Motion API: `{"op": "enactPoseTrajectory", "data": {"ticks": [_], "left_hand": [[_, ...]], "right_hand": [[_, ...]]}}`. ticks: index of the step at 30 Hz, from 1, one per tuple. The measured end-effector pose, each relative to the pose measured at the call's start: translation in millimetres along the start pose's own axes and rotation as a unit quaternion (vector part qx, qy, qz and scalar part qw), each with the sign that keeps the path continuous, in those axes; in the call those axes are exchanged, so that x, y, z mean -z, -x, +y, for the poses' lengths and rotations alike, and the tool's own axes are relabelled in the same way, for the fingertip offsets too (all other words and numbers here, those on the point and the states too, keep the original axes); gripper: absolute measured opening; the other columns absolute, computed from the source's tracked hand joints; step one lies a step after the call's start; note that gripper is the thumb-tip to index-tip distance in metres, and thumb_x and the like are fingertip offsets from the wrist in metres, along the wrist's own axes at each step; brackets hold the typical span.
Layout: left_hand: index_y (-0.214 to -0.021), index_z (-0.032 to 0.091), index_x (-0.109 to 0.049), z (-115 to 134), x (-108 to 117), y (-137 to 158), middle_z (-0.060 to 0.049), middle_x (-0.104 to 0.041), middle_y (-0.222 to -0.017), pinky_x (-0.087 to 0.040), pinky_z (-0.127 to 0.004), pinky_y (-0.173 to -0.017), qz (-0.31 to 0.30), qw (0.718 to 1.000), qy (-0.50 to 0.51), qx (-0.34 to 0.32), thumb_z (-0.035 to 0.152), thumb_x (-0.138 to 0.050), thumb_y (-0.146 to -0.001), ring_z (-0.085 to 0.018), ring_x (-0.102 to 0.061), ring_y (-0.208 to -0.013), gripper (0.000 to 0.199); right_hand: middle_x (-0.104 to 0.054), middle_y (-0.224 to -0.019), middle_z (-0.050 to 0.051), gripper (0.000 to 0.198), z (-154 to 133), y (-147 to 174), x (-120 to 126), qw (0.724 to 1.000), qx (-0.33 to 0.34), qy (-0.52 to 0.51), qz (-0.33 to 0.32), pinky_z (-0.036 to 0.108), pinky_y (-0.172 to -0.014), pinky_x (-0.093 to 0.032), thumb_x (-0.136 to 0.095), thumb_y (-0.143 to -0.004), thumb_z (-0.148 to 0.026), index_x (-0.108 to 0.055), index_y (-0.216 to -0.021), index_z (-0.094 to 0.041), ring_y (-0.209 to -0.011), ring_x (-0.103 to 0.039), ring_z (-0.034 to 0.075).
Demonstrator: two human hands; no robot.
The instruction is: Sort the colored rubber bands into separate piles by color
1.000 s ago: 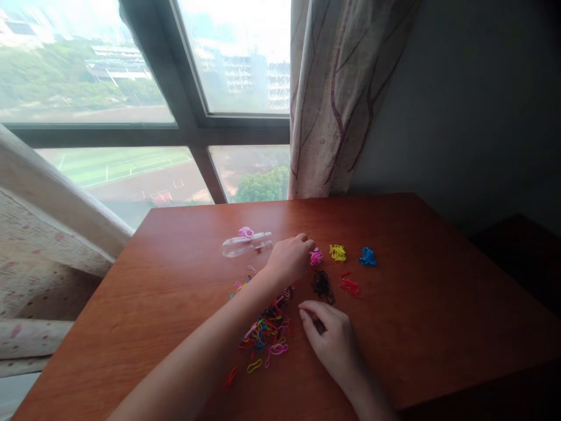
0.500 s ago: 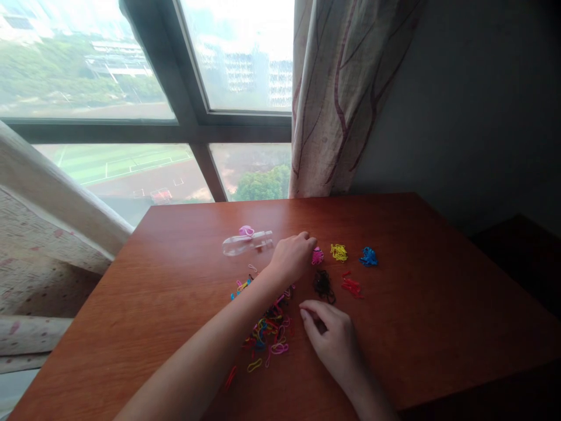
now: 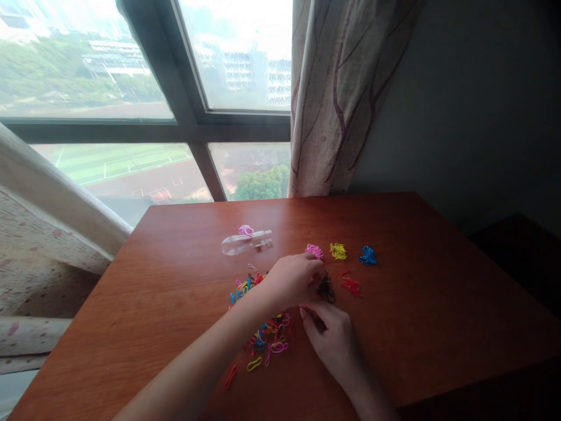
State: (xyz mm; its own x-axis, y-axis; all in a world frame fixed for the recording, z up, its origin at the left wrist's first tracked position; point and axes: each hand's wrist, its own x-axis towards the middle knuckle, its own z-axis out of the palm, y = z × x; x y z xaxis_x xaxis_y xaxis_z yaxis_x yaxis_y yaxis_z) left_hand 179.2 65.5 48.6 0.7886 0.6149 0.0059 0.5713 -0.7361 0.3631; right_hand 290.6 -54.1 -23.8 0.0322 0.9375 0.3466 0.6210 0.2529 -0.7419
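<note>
Small coloured elastic bands lie in a mixed heap [image 3: 274, 330] on the brown table, partly covered by my left forearm. My left hand [image 3: 295, 280] is over the near side of the black band pile [image 3: 326, 287], its fingers curled down and its fingertips hidden. Just below it, my right hand [image 3: 331, 327] rests with thumb and forefinger pinched together; what they hold, if anything, does not show. Beyond the hands are a pink pile [image 3: 314, 251], a yellow pile [image 3: 338, 252] and a blue pile [image 3: 367, 255]. A red pile [image 3: 351, 285] lies right of the black one.
A clear plastic container [image 3: 241, 244] lies at the back of the table [image 3: 438, 316], with a pink-purple item [image 3: 246, 230] at it. A loose yellow band [image 3: 254, 364] and a red band [image 3: 231, 377] lie near the front. Window and curtains stand behind.
My left hand has moved from the pink pile back toward me, over the black pile and close to my right hand. The pink pile now shows fully. My right hand has stayed put.
</note>
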Motion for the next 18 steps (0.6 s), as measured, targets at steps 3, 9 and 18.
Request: {"op": "enactPoseTrajectory", "data": {"ticks": [3, 9, 18], "left_hand": [[-0.086, 0.024, -0.07, 0, -4, 6, 0.0, -0.073, -0.088, -0.047, -0.023, -0.061, -0.013, 1.0, 0.021, -0.011, 0.018, -0.062, -0.082, -0.018, -0.068, -0.078, 0.01], [-0.099, 0.021, -0.07, -9, 6, 15, -0.005, -0.071, -0.101, -0.049, -0.027, -0.066, 0.017, 0.999, 0.037, 0.026, 0.02, -0.058, -0.087, -0.02, -0.067, -0.081, 0.017], [-0.096, 0.019, -0.068, -49, 22, 103, -0.002, -0.069, -0.088, -0.043, -0.023, -0.062, 0.115, 0.977, 0.133, 0.124, 0.022, -0.055, -0.09, -0.013, -0.058, -0.068, 0.015]], "right_hand": [[-0.073, -0.073, 0.003, 0.02, -1, 0, 1, 1.0, 0.001, 0.011, -0.004, 0.024, -0.06, -0.051, -0.052, -0.092, -0.017, -0.071, -0.086, -0.021, -0.064, -0.068, 0.018], [-0.076, -0.083, 0.005, 0.021, 1, 0, 0, 1.0, 0.008, 0.011, 0.003, 0.026, -0.066, -0.054, -0.051, -0.094, -0.02, -0.072, -0.092, -0.021, -0.071, -0.071, 0.018], [-0.074, -0.08, 0.004, 0.021, -1, 2, 1, 0.999, -0.004, 0.032, -0.018, 0.024, -0.064, -0.053, -0.05, -0.094, -0.022, -0.071, -0.091, -0.021, -0.068, -0.069, 0.017]]}}
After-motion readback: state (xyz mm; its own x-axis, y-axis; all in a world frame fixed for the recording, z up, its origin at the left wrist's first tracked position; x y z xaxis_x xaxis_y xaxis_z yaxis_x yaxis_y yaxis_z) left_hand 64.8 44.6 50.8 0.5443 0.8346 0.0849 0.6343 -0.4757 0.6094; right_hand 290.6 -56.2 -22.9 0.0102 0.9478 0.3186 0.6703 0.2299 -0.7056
